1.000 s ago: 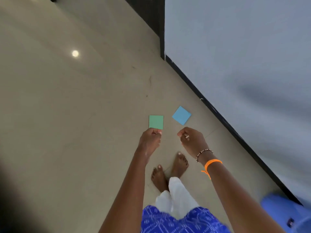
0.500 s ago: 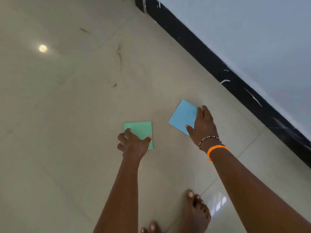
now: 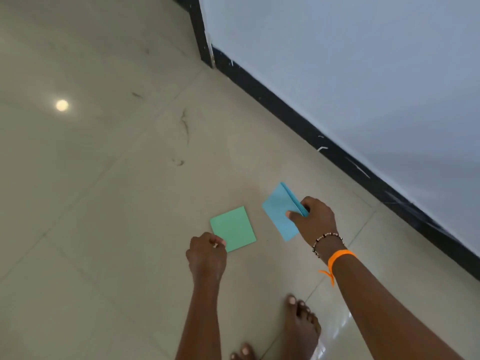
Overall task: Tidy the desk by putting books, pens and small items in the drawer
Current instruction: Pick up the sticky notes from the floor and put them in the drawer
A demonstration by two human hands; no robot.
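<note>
The green note pad (image 3: pixel 233 229) is pinched at its corner by the left hand (image 3: pixel 207 256). The blue note pad (image 3: pixel 281 211) is gripped by the right hand (image 3: pixel 315 220), fingers curled round its edge

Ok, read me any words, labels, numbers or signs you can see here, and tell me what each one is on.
None: no readable text shows in this view.
Green pad, pinched by the left hand: its face is plain.
Blue pad, gripped by the right hand: its face is plain.
Orange band on the right wrist: no print shows.
Wall and floor: only scuffs and a light's reflection.
</note>
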